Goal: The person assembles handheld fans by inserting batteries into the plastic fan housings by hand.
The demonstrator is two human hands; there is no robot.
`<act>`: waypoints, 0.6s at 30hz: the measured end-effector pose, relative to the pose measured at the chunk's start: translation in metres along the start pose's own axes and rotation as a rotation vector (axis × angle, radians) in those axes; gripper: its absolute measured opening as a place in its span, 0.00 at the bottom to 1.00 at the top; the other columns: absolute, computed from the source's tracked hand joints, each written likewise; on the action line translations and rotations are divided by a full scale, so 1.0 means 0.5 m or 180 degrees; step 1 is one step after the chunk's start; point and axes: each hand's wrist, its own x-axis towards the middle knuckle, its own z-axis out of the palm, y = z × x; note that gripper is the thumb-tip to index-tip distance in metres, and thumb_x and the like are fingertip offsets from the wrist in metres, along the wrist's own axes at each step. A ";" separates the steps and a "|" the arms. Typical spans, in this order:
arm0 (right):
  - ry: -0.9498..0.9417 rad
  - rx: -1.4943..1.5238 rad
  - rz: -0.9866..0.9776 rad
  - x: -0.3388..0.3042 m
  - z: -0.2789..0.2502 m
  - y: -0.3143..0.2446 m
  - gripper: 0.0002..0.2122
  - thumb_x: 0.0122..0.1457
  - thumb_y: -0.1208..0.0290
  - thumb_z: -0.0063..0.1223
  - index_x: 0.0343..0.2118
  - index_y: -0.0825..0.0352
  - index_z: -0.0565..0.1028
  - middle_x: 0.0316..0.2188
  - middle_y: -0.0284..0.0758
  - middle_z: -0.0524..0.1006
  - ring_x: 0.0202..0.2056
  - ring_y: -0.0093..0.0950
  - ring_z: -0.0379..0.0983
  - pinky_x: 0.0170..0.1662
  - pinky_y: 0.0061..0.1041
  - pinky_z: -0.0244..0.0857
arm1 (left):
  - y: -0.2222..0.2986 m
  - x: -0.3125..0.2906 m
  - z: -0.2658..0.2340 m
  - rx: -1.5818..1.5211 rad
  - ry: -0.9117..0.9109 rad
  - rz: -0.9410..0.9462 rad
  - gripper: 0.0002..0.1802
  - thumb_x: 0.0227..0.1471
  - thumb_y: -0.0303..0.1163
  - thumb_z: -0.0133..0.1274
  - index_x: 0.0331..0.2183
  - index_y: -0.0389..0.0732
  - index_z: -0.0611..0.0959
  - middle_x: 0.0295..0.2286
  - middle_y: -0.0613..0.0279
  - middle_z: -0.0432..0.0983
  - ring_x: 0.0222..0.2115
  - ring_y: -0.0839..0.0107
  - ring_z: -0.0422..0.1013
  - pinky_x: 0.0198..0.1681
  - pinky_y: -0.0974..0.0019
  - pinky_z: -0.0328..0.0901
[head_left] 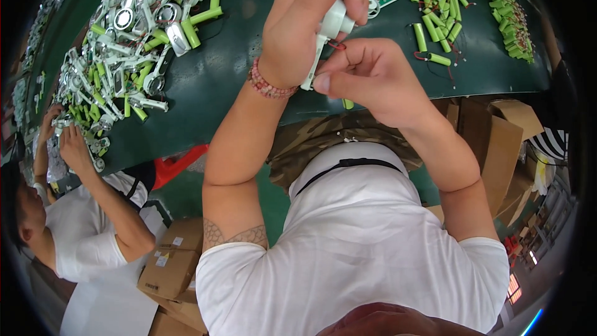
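Observation:
My left hand (292, 31) is raised over the table edge and wraps round a white plastic housing (334, 20) with a round head and a narrow handle. A red wire (336, 45) loops out beside the handle. Close against the handle's lower end is my right hand (376, 74), its thumb and forefinger pinched together. Whatever lies between those fingertips is hidden. Just below the right hand, part of a green cylindrical battery (347, 104) shows; I cannot tell whether it is held or lies on the table.
On the dark green table (230, 56), white housings and green batteries form a large pile (124, 56) at left. Loose wired batteries (438, 15) and a stacked battery row (507, 15) lie at right. A co-worker (87, 211) handles parts at left. Cardboard boxes (171, 261) stand below.

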 end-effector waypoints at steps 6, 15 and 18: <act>0.0100 0.0151 -0.0018 -0.004 -0.001 0.019 0.05 0.50 0.77 0.62 0.27 0.73 0.79 0.23 0.33 0.78 0.25 0.16 0.71 0.27 0.14 0.61 | -0.004 -0.013 0.016 -0.0182 0.0153 0.0003 0.22 0.61 0.43 0.36 0.28 0.35 0.74 0.27 0.59 0.72 0.24 0.77 0.64 0.27 0.74 0.60; 0.0594 -0.2005 -0.1968 -0.034 -0.092 0.017 0.07 0.52 0.77 0.59 0.35 0.69 0.78 0.36 0.34 0.79 0.41 0.27 0.73 0.53 0.31 0.58 | 0.053 -0.001 -0.074 0.2123 0.1817 -0.0498 0.12 0.56 0.37 0.55 0.28 0.38 0.81 0.20 0.69 0.71 0.22 0.83 0.65 0.25 0.78 0.59; 0.1149 -0.3450 -0.2325 -0.083 -0.179 -0.008 0.09 0.51 0.79 0.57 0.37 0.68 0.77 0.42 0.39 0.77 0.48 0.37 0.72 0.64 0.40 0.49 | 0.104 -0.041 -0.195 0.5241 0.2431 0.0611 0.13 0.48 0.39 0.60 0.30 0.39 0.83 0.22 0.64 0.75 0.25 0.73 0.69 0.29 0.67 0.64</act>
